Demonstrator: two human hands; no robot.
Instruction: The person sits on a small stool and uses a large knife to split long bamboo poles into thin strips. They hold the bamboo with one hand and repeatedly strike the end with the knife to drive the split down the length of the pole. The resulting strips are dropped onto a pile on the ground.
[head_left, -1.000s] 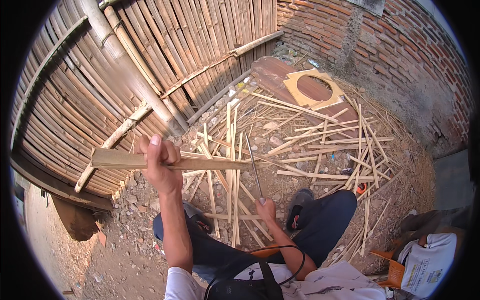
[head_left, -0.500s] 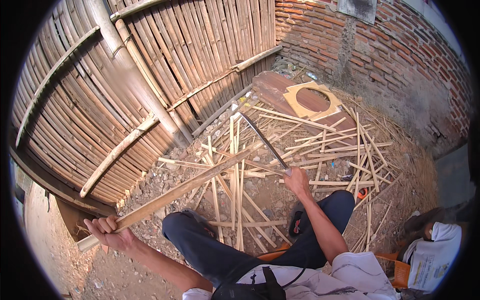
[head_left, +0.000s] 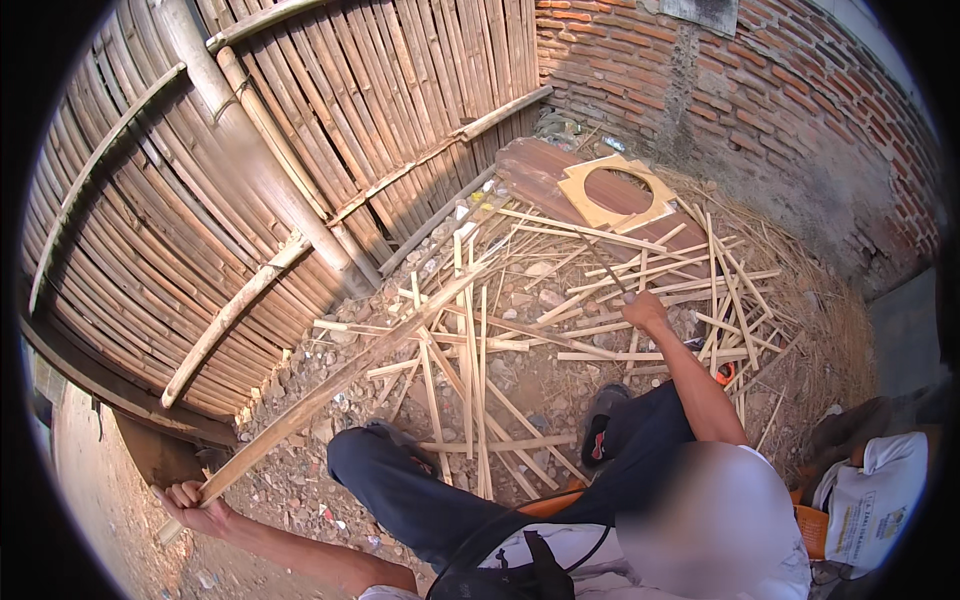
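My left hand [head_left: 190, 508] is closed around the near end of a long bamboo slat [head_left: 335, 380]. The slat slopes up and away to the right, its far end over the scattered strips [head_left: 470, 390]. My right hand [head_left: 647, 313] grips a dark sickle [head_left: 608, 265], held to the right and apart from the slat. Its blade is seen nearly edge-on and blends with the strips behind, and my fingers hide the handle. Both of my arms are stretched forward on either side of my bent knees.
A bamboo fence [head_left: 400, 120] stands at the left and a brick wall [head_left: 780, 120] at the back right. By the wall, a tan board with a round hole [head_left: 575, 195] lies on a brown panel [head_left: 530, 170]. A white bag [head_left: 880, 500] sits at the lower right. Stones cover the ground.
My right hand and the sickle have moved right and away, off the slat. My left hand has shifted slightly left and nearer with the slat.
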